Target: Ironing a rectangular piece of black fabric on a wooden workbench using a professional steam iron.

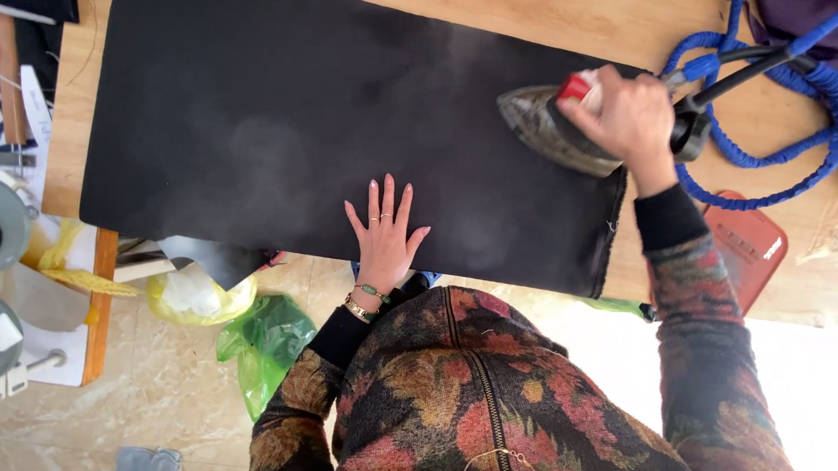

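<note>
Black fabric [273,129] lies spread on the tabletop [617,15] under both hands. Left hand [383,235] presses flat, fingers spread; right hand [626,113] is wrapped around the steam iron [551,126], blue hose [808,87] beyond. Pressing seems underway; next, smooth gliding leftward seems needed.

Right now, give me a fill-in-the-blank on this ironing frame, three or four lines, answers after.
1. The right hand grips the handle of an ____.
2. The left hand lies flat, fingers spread, on the ____ cloth.
3. The coiled hose running from the iron is ____ in colour.
4. The cloth is spread over a ____ table.

Missing words: iron; black; blue; wooden
</note>
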